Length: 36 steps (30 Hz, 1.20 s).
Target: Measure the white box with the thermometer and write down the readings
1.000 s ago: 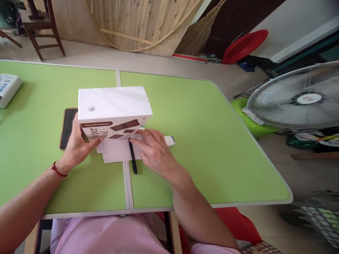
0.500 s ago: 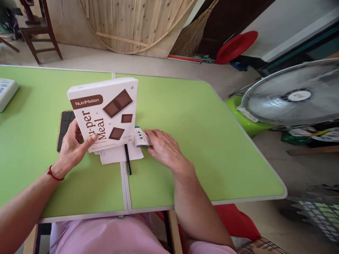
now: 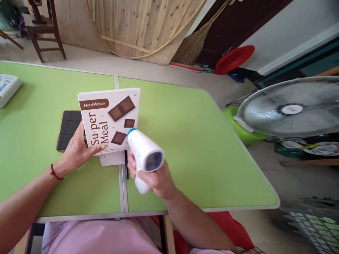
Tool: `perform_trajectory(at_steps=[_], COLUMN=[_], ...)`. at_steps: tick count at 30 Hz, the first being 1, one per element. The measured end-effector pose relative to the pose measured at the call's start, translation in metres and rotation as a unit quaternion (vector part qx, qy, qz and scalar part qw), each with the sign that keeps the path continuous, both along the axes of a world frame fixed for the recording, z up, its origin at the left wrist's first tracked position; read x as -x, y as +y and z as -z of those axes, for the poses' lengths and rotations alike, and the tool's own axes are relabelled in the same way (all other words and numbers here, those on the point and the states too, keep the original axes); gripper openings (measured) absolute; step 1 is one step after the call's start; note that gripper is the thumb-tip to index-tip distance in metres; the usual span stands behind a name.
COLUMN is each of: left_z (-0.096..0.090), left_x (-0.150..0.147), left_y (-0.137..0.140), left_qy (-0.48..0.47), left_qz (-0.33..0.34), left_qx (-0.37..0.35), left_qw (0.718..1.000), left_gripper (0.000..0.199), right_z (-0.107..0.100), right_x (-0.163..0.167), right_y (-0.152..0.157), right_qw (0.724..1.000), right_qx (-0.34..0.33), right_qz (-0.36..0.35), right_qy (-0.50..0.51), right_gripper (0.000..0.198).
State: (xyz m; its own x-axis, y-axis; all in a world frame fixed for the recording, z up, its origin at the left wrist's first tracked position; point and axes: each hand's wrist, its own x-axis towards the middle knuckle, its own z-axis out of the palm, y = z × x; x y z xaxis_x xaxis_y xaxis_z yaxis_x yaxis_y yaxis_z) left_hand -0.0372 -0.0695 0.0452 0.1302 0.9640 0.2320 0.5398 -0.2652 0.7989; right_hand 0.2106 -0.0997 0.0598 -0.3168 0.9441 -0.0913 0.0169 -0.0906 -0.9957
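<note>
My left hand [image 3: 79, 146] grips the lower left corner of a white box [image 3: 111, 120] printed "NutriMotion Su-per Meal" with brown chocolate pieces, its thumb across the front. The box stands tilted above the table. My right hand [image 3: 156, 178] is wrapped round the handle of a white infrared thermometer [image 3: 140, 148], its blue-ringed tip close to the box's lower right edge and its dark screen facing me. I cannot tell whether tip and box touch. Under the box lies white paper [image 3: 112, 159], partly hidden, with a black pen [image 3: 126, 165] beside it. A phone [image 3: 67, 130] lies behind my left hand.
The green folding table [image 3: 190, 155] has a metal seam down its middle. A white device [image 3: 9, 88] sits at its far left. A large fan [image 3: 286, 109] stands beyond the right edge. A wooden chair [image 3: 43, 30] and a round wooden panel [image 3: 145, 28] are behind.
My right hand has raised the thermometer off the table and turned it upright toward the box. The box has lowered slightly and is faced more squarely to me.
</note>
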Motion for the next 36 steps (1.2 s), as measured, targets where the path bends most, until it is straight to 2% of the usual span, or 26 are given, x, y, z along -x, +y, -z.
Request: perform_trajectory(at_steps=[3,6,22,36], left_z=[0.000,0.002,0.002,0.001], left_x=[0.002,0.005,0.005,0.004], left_y=[0.001,0.001,0.002,0.002], left_qy=[0.025,0.038,0.036,0.029], left_qz=[0.008,0.017,0.038,0.041], left_qx=[0.006,0.003,-0.018,-0.012], left_qw=[1.000,0.999,0.998,0.999], left_gripper=[0.065,0.058,0.054,0.049], right_z=[0.007,0.012,0.011,0.015], right_x=[0.013,0.016,0.024,0.021], right_y=[-0.007,-0.004,-0.003,-0.003], right_qw=[0.996,0.995,0.993,0.997], right_qx=[0.074,0.089,0.113,0.072], right_qz=[-0.031,-0.011,-0.038,-0.023], right_qy=[0.036,0.041,0.006,-0.004], right_gripper=[0.023,0.023,0.021,0.020])
